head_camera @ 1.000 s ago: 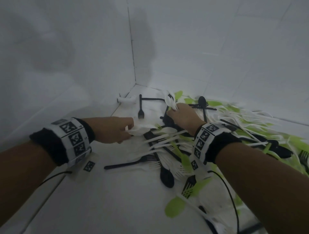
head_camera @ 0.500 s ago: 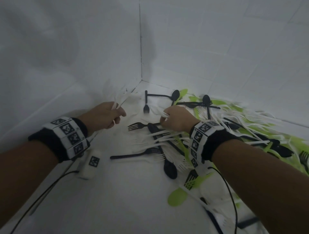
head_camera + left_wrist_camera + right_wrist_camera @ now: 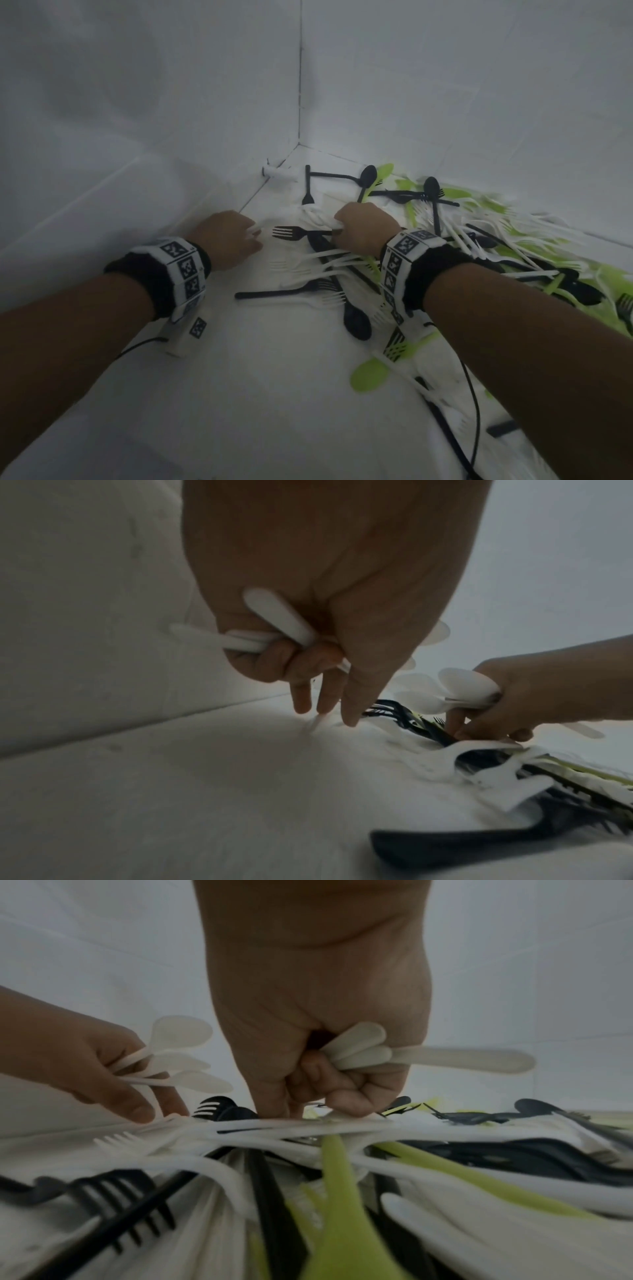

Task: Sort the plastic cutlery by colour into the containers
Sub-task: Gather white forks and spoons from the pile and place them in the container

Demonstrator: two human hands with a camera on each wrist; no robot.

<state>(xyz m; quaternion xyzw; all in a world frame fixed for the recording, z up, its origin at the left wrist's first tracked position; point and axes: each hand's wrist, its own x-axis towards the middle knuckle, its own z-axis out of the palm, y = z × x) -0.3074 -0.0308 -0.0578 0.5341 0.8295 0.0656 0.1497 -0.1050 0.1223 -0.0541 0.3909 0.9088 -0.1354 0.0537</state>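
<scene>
A white tiled floor (image 3: 239,394) is seen running into a corner formed by two white tiled walls (image 3: 171,102). Spread over the floor towards the right is a mixed pile of white, black and lime-green plastic cutlery (image 3: 479,246), reaching from the corner down past the right forearm. No containers are seen in any view.

The left hand (image 3: 227,238) is lowered to the floor just left of the pile. A bundle of white plastic spoons (image 3: 274,620) is clamped in its curled ring and little fingers, while the thumb and other two fingers (image 3: 352,704) are stretched down, their tips touching a white piece lying flat on the floor; what kind of piece it is cannot be told.

The right hand (image 3: 364,228) is set at the near edge of the pile. A second bundle of white plastic spoon handles (image 3: 363,1047) is gripped in its curled fingers, with the spoon bowls projecting towards the left hand in the left wrist view, and its thumb and forefinger are pressed down onto the white cutlery below.

A black plastic fork (image 3: 294,233) lies on the floor between the two hands, tines pointing left. Nearer the camera, a second black plastic fork (image 3: 284,291) lies flat, with a black plastic spoon (image 3: 356,320) beside it. A lime-green plastic spoon (image 3: 371,375) lies closest to the camera. Marker-printed wristbands (image 3: 181,270) are worn on both wrists.
</scene>
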